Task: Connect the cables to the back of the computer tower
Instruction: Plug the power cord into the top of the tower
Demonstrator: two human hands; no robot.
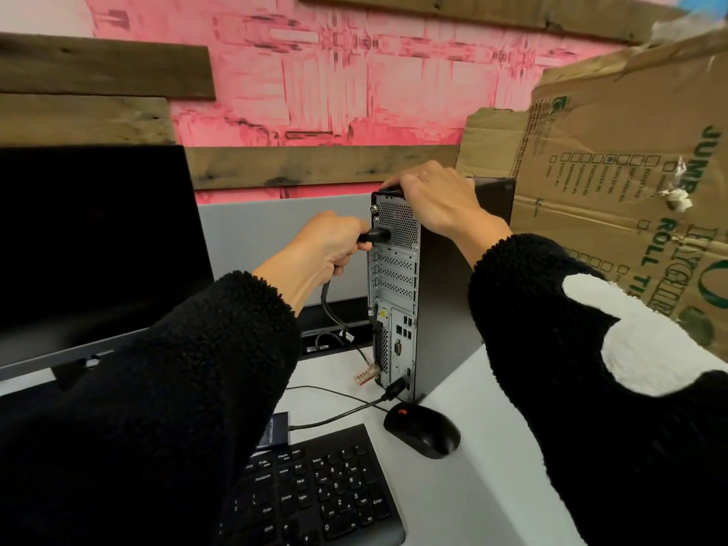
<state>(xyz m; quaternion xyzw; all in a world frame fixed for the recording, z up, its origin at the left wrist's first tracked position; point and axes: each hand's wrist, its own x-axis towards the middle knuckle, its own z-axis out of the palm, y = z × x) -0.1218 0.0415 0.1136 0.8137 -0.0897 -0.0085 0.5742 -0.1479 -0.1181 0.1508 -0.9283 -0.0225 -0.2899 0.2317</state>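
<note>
Black fleece sleeves point(157, 388) outstretched, left fingers point(343, 265) clamp a thick black power plug point(378, 235) at the rear of the upright black computer tower point(445, 293), right hand point(433, 195) gripping its top; a straight push should seat it.

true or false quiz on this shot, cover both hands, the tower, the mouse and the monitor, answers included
1. The left hand grips a black power plug at the upper back panel of the computer tower. True.
2. The right hand holds the mouse. False: it grips the tower's top rear edge, and the mouse lies untouched on the desk.
3. The monitor screen is lit. False: it is dark.
4. The tower stands upright, its back panel towards the person. True.
</note>
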